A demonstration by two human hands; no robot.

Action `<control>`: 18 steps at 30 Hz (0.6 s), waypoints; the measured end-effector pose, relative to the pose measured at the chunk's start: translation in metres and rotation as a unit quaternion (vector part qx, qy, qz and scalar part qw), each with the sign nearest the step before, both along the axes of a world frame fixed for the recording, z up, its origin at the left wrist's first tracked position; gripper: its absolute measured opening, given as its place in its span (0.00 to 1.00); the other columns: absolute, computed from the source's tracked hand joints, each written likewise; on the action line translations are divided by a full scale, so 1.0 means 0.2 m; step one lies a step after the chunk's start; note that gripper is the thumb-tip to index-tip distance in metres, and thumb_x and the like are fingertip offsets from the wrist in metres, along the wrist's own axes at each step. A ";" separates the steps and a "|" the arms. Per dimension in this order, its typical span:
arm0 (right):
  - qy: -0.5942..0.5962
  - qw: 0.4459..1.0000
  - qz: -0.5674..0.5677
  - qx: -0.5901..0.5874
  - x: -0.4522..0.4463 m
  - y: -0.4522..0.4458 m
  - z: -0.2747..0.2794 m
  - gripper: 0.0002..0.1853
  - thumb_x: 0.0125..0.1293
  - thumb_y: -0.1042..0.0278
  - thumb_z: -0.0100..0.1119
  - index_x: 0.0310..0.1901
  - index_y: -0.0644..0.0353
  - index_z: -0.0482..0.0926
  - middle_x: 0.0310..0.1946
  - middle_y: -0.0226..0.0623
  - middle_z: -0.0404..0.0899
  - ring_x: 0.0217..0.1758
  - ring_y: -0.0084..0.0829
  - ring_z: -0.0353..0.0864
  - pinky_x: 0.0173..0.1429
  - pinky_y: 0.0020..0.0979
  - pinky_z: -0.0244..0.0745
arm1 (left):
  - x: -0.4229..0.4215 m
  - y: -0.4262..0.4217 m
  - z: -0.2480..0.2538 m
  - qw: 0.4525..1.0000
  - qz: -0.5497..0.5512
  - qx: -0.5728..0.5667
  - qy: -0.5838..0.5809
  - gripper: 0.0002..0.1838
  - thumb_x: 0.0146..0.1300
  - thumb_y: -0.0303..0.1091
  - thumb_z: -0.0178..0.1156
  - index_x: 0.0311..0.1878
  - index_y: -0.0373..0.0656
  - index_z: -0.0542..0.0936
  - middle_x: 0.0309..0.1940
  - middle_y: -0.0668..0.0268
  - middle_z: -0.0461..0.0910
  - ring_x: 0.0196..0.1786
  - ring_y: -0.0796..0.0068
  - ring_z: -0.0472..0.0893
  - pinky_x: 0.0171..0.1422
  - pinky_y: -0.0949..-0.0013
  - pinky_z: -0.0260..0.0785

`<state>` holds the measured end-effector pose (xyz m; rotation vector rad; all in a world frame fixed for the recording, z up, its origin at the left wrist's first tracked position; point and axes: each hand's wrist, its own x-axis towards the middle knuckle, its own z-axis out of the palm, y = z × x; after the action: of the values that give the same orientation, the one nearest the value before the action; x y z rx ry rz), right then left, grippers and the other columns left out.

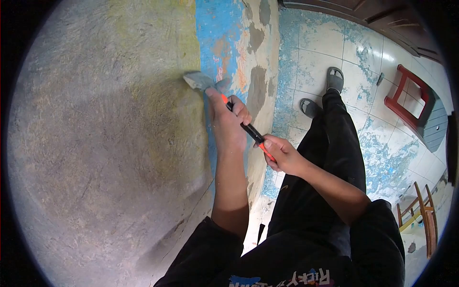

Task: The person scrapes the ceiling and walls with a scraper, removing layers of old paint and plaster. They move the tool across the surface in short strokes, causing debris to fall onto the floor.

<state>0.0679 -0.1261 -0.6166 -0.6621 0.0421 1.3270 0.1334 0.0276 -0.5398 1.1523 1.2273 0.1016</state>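
A paint scraper (256, 135) with a black and orange handle and a wide, dusty grey blade slants across the view. My left hand (224, 117) wraps the handle close behind the blade, thumb stretched toward the metal. Lower down, my right hand (283, 155) is closed around the orange butt end. The blade lies at the wall (119, 119), by the border between its bare grey-yellow surface and a strip of flaking blue paint (217, 33); whether its edge touches is hard to tell. Beige patches show through beside the blue.
Tiled floor (320, 43) spotted with blue paint lies to the right, under my sandalled feet (334, 80). A red and grey plastic stool (406, 95) lies tipped over there. Further down is a wooden frame (429, 215); a dark brown door (373, 19) stands at the top right.
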 end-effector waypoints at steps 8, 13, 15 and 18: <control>0.013 1.000 -0.002 -0.009 0.09 -0.01 0.01 0.21 0.81 0.47 0.42 0.51 0.59 0.74 0.16 0.23 0.62 0.15 0.16 0.62 0.21 0.22 0.58 | 0.08 -0.01 0.00 1.000 0.023 -0.008 -0.017 0.36 0.73 0.71 0.37 0.21 0.50 0.60 0.16 0.75 0.54 0.20 0.80 0.55 0.26 0.74 0.51; 0.015 1.000 -0.002 -0.007 0.03 -0.01 0.01 0.21 0.81 0.47 0.42 0.50 0.58 0.74 0.16 0.23 0.62 0.15 0.16 0.62 0.21 0.22 0.58 | 0.03 0.00 0.00 0.999 0.021 -0.022 -0.018 0.32 0.75 0.68 0.39 0.30 0.48 0.66 0.18 0.75 0.56 0.20 0.80 0.55 0.27 0.73 0.52; 0.012 1.000 -0.004 -0.013 0.08 0.01 0.00 0.21 0.80 0.47 0.42 0.49 0.57 0.74 0.16 0.23 0.62 0.15 0.16 0.61 0.20 0.22 0.58 | 0.08 0.01 0.00 0.999 0.005 -0.023 -0.036 0.29 0.76 0.66 0.39 0.37 0.47 0.69 0.18 0.75 0.56 0.20 0.81 0.55 0.27 0.73 0.52; 0.020 1.000 -0.012 -0.014 0.20 0.05 0.00 0.20 0.80 0.46 0.42 0.46 0.57 0.73 0.15 0.23 0.61 0.15 0.16 0.61 0.20 0.22 0.57 | 0.20 0.06 -0.03 0.998 -0.021 -0.023 -0.062 0.27 0.78 0.62 0.39 0.55 0.49 0.72 0.19 0.75 0.58 0.20 0.81 0.56 0.27 0.73 0.52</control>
<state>0.1073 -0.1154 -0.6173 -0.6562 0.1005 1.3178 0.1743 0.0391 -0.5454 1.1154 1.0903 0.1105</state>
